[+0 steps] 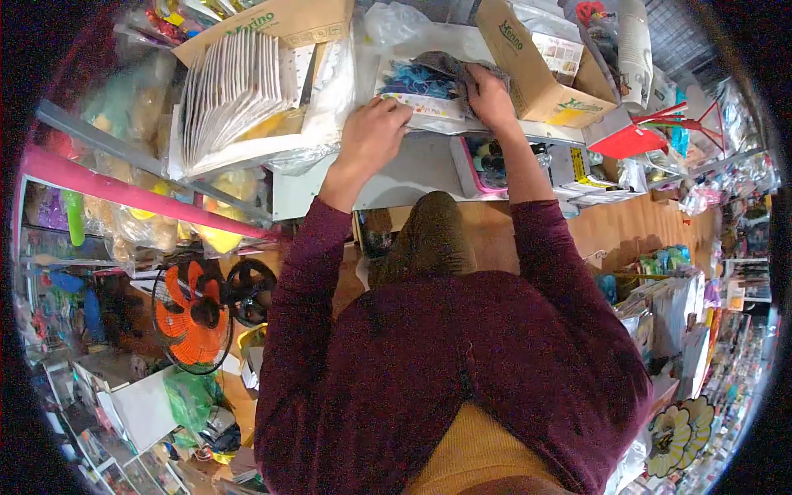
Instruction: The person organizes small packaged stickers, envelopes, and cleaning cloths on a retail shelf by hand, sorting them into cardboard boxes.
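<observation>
A flat pad (422, 86) with a blue picture and a white lettered strip on its cover lies on the white shelf in front of me. My left hand (378, 129) is closed at its near left corner, fingers curled over the edge. A dark grey cloth (445, 63) is bunched over the pad's far right part. My right hand (490, 97) presses on that cloth, its fingers bent round it and partly hidden.
Left of the pad, an open cardboard box (280, 29) holds a row of white booklets (235, 99). Another cardboard box (536, 74) stands at the right, near a red box (624, 140). An orange fan (194, 313) stands lower left.
</observation>
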`<control>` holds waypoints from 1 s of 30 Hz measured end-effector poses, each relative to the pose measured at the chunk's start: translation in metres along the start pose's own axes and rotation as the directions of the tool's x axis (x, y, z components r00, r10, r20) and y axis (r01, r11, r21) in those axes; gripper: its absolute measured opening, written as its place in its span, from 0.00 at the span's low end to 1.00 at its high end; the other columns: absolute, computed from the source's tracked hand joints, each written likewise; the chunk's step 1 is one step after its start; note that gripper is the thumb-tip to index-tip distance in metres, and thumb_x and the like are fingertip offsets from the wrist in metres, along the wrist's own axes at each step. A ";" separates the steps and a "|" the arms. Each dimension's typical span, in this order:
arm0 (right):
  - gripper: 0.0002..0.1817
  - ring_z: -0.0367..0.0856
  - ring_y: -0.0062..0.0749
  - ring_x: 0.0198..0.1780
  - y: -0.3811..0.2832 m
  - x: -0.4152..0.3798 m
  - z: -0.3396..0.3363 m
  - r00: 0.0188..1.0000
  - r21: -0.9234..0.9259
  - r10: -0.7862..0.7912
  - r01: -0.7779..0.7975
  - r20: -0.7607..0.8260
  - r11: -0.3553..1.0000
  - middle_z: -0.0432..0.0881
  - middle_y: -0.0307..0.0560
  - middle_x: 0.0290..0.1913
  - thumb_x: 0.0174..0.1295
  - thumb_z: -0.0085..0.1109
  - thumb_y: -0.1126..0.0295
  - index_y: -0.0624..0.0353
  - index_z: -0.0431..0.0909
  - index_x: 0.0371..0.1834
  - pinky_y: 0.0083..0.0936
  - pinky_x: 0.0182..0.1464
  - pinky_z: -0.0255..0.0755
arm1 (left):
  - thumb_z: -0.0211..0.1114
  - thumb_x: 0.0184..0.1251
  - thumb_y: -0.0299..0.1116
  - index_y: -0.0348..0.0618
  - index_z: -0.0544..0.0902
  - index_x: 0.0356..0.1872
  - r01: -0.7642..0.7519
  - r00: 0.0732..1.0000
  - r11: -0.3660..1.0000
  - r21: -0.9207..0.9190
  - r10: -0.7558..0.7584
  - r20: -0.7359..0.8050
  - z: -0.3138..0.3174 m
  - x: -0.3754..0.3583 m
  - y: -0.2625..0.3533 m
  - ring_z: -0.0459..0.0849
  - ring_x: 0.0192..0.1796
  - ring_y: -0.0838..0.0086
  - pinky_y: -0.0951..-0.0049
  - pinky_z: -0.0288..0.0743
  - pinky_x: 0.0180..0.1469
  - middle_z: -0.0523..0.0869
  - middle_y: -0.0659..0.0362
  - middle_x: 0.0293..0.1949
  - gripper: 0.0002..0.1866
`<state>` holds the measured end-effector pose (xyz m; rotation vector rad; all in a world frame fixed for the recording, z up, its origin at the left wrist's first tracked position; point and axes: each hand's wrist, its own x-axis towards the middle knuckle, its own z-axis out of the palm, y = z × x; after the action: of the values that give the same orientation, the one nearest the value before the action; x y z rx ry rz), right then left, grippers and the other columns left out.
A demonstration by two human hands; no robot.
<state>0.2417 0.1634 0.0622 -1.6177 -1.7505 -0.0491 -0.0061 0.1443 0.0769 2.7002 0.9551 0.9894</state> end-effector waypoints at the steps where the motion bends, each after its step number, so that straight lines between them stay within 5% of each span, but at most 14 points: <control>1: 0.18 0.74 0.56 0.51 0.001 0.001 0.000 1.000 -0.012 -0.001 0.001 0.015 1.000 0.77 0.61 0.47 0.55 0.51 0.73 0.59 0.73 0.51 0.40 0.53 0.68 | 0.63 0.51 0.28 0.43 0.77 0.33 0.000 1.000 1.000 0.004 0.000 0.002 0.000 0.000 0.000 0.77 0.43 0.59 0.62 0.73 0.43 0.79 0.57 0.35 0.07; 16: 0.19 0.74 0.55 0.51 -0.014 0.000 -0.010 0.994 -0.039 0.084 -0.082 0.064 0.996 0.77 0.61 0.47 0.57 0.51 0.69 0.58 0.72 0.52 0.40 0.54 0.68 | 0.65 0.50 0.30 0.43 0.76 0.32 0.021 1.000 1.000 0.008 -0.021 -0.008 0.002 0.001 0.000 0.78 0.40 0.57 0.61 0.73 0.40 0.79 0.57 0.33 0.09; 21: 0.20 0.74 0.55 0.52 0.018 0.002 0.008 0.998 -0.063 -0.054 0.055 0.012 0.997 0.77 0.61 0.47 0.57 0.51 0.68 0.56 0.72 0.55 0.39 0.54 0.68 | 0.65 0.51 0.31 0.44 0.76 0.32 0.043 0.999 0.999 0.002 -0.043 -0.029 0.005 0.000 -0.002 0.78 0.41 0.57 0.61 0.73 0.40 0.80 0.56 0.35 0.08; 24: 0.15 0.79 0.57 0.41 -0.005 -0.002 0.000 0.992 -0.020 -0.079 0.077 -0.095 0.997 0.78 0.67 0.42 0.59 0.48 0.65 0.60 0.78 0.44 0.43 0.44 0.73 | 0.65 0.51 0.31 0.44 0.76 0.32 0.066 0.998 0.998 0.016 -0.066 0.009 0.003 0.000 0.000 0.78 0.40 0.57 0.60 0.73 0.40 0.80 0.56 0.35 0.09; 26: 0.18 0.79 0.56 0.45 0.005 0.000 0.003 0.997 0.011 -0.021 0.022 -0.080 1.000 0.78 0.67 0.44 0.59 0.51 0.61 0.57 0.77 0.49 0.41 0.48 0.72 | 0.65 0.51 0.32 0.44 0.76 0.32 0.046 0.999 0.999 0.014 -0.045 -0.023 0.004 -0.001 0.000 0.78 0.40 0.57 0.60 0.73 0.40 0.79 0.57 0.34 0.09; 27: 0.19 0.73 0.55 0.52 0.021 0.002 0.010 0.998 -0.077 -0.051 0.049 -0.027 0.996 0.77 0.61 0.47 0.57 0.50 0.69 0.56 0.72 0.54 0.39 0.54 0.68 | 0.65 0.51 0.32 0.44 0.75 0.31 0.020 0.998 1.000 0.007 -0.019 -0.058 0.004 0.000 -0.001 0.78 0.40 0.57 0.59 0.72 0.40 0.79 0.58 0.33 0.09; 30: 0.19 0.73 0.55 0.53 0.020 0.002 0.010 0.998 -0.117 0.046 -0.041 0.038 0.992 0.76 0.61 0.48 0.57 0.50 0.69 0.57 0.73 0.53 0.39 0.54 0.68 | 0.65 0.50 0.31 0.43 0.79 0.32 0.063 0.998 0.997 0.047 -0.064 0.021 0.000 0.002 0.002 0.79 0.42 0.59 0.61 0.74 0.43 0.80 0.57 0.34 0.08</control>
<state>0.2548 0.1744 0.0474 -1.7514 -1.7713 -0.0995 -0.0038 0.1435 0.0790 2.6937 1.0652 0.9340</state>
